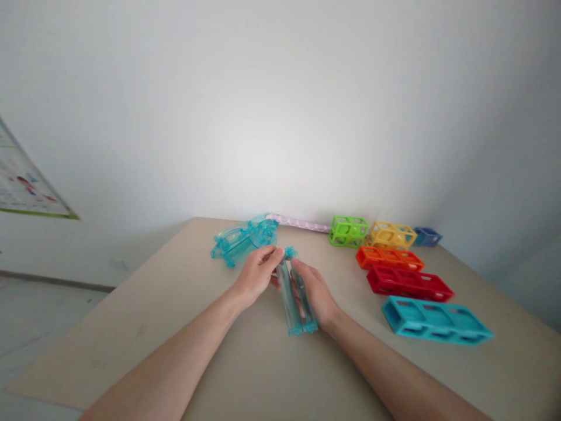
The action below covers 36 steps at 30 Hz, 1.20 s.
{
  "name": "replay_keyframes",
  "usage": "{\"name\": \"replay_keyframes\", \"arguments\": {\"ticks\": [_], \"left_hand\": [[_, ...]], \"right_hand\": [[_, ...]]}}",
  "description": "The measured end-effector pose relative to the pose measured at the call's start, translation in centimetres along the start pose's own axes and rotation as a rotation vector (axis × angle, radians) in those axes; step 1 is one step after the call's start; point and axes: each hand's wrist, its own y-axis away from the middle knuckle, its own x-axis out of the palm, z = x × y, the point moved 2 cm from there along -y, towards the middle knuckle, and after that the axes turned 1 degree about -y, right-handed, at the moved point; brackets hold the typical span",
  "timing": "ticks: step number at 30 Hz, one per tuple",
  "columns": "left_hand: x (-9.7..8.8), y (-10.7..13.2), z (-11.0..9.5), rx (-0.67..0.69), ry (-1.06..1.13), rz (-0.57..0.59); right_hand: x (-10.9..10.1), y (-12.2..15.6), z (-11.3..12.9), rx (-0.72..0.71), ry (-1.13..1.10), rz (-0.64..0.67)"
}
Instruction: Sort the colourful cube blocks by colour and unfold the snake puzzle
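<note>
A long clear teal plastic track piece (296, 295) lies lengthwise in front of me on the beige table (245, 362). My right hand (316, 294) wraps round its right side. My left hand (258, 271) pinches its far end, fingers closed on the top. Just beyond my left hand lies a pile of similar clear teal curved pieces (243, 238).
To the right stand open-sided block frames: teal (435, 319), red (408, 283), orange (388, 257), green (349, 230), yellow (391, 235) and a small blue one (428, 236). A pale patterned strip (300, 223) lies along the wall. A poster (24, 181) hangs at left.
</note>
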Motion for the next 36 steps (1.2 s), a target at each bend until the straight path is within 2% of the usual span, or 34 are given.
{"name": "replay_keyframes", "arguments": {"ticks": [5, 7, 9, 12, 14, 16, 22, 25, 33, 36], "left_hand": [[0.1, 0.0, 0.1, 0.013, -0.020, -0.030], [-0.1, -0.1, 0.0, 0.049, -0.053, -0.081], [-0.7, -0.2, -0.3, 0.125, -0.075, -0.191], [-2.0, -0.5, -0.8, 0.253, -0.038, -0.416], [-2.7, -0.7, -1.0, 0.307, 0.012, -0.539], [-3.0, -0.8, -1.1, 0.332, 0.053, -0.601], [-2.7, -0.8, -1.1, 0.319, 0.197, -0.560], [-2.6, -0.7, -1.3, 0.309, 0.185, -0.538], [-3.0, -1.2, -0.8, 0.328, 0.194, -0.543], [-2.7, -1.2, -0.5, 0.310, 0.222, -0.460]], "right_hand": [[-0.2, -0.4, -0.4, -0.024, 0.045, 0.004], [-0.3, -0.4, -0.4, -0.050, 0.090, -0.024], [-0.5, -0.4, -0.3, -0.115, 0.149, -0.065], [-0.7, -0.4, 0.1, -0.230, 0.224, -0.084], [-0.8, -0.6, 0.2, -0.251, 0.218, -0.066], [-0.8, -0.8, 0.2, -0.241, 0.158, -0.053], [-1.1, -1.4, 0.0, -0.237, -0.058, -0.101], [-1.2, -1.6, -0.1, -0.227, -0.118, -0.119], [-1.3, -1.6, -0.1, -0.232, -0.057, -0.162], [-2.3, -1.8, 0.2, -0.305, 0.102, -0.297]]}}
